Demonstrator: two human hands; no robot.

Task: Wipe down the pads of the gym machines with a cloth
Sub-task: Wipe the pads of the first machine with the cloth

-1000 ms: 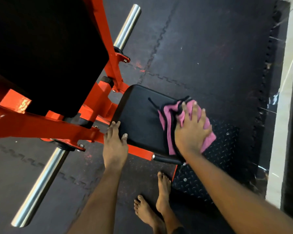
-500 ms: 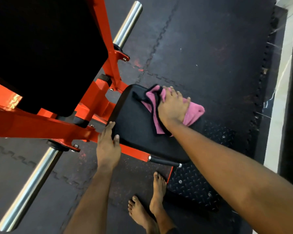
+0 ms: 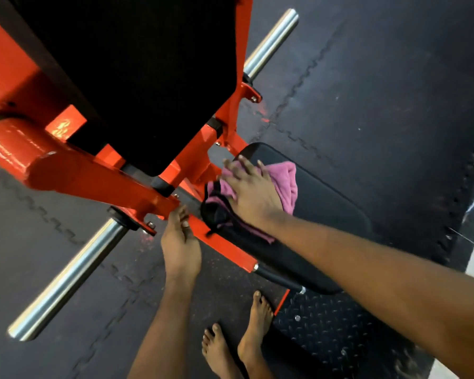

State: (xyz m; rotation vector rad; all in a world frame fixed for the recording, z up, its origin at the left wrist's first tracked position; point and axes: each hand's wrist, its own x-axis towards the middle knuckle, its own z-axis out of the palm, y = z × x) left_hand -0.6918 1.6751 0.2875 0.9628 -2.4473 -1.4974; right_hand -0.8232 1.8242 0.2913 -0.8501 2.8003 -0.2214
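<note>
My right grip flat, fingers spread, pressing pink terry cloth on black padded seat, 10 o'clock end. My left grip flat on orange steel frame, 9 o'clock of seat. Risk: loose cloth tail snags on frame; bunched folds skip pad corner.

Pink terry cloth; matt black vinyl pad; glossy orange frame; polished steel bar.

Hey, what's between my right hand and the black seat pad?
The pink cloth. The right hand presses it flat against the seat pad with fingers spread, as the head view shows.
</note>
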